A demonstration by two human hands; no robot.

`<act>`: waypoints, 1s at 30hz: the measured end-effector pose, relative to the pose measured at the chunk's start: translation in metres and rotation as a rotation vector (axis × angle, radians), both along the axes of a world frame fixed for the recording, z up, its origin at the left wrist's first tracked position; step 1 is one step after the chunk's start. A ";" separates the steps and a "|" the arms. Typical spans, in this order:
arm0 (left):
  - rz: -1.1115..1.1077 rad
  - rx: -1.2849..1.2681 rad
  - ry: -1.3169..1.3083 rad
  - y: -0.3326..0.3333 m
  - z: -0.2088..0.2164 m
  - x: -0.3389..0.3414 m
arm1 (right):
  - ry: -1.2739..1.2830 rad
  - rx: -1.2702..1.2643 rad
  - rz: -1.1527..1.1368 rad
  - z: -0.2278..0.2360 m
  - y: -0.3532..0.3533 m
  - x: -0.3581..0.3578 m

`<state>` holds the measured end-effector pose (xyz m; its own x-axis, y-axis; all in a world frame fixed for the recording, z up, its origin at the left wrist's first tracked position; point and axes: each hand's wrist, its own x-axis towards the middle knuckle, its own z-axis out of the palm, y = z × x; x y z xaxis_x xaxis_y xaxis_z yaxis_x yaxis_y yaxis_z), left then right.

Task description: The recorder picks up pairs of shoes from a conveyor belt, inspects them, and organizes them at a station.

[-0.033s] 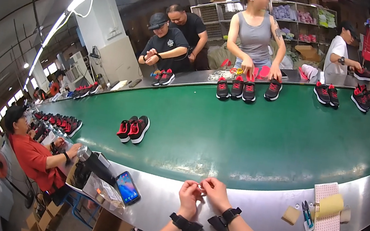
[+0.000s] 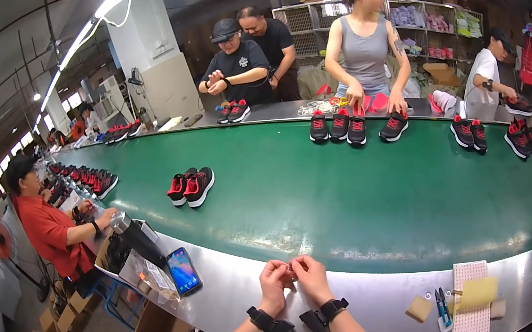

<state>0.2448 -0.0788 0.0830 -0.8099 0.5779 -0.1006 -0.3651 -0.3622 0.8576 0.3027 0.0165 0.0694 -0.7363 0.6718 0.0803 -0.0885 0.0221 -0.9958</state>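
My left hand [image 2: 273, 285] and my right hand [image 2: 311, 277] meet above the metal edge of the bench, close to the green belt. Fingers and thumbs on both are pinched together, almost touching. Whatever is between the fingertips, if anything, is too small to make out. Each wrist wears a black band, with a dark flap hanging near it. Left of my hands lies a phone [image 2: 184, 270] with its screen lit. A pair of black and red sneakers [image 2: 191, 186] rests on the belt, up and to the left.
The green belt [image 2: 275, 196] curves across, with more sneakers [image 2: 339, 128] along its far edge, where several people work. To my right are a yellow sponge [image 2: 419, 308], snips [image 2: 443, 310] and a dotted sheet [image 2: 468, 326]. A dark cylindrical flask [image 2: 140, 238] lies left, near a red-shirted person [image 2: 48, 228].
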 end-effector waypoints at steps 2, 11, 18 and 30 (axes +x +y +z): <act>0.010 -0.032 0.050 0.006 -0.003 0.003 | -0.019 0.029 -0.003 -0.001 0.002 0.002; -0.044 -0.133 0.386 0.018 -0.021 0.001 | 0.048 -0.065 0.041 0.005 0.007 0.005; -0.028 -0.166 0.387 0.018 -0.029 -0.005 | -0.061 -0.033 0.087 0.016 0.007 0.007; -0.015 -0.247 0.444 0.020 -0.025 -0.001 | -0.052 -0.057 0.019 0.009 0.004 0.004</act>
<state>0.2433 -0.0591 0.0581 -0.7972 0.5923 0.1166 0.0508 -0.1266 0.9906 0.3065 0.0208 0.0784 -0.7509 0.6604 0.0039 -0.0366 -0.0356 -0.9987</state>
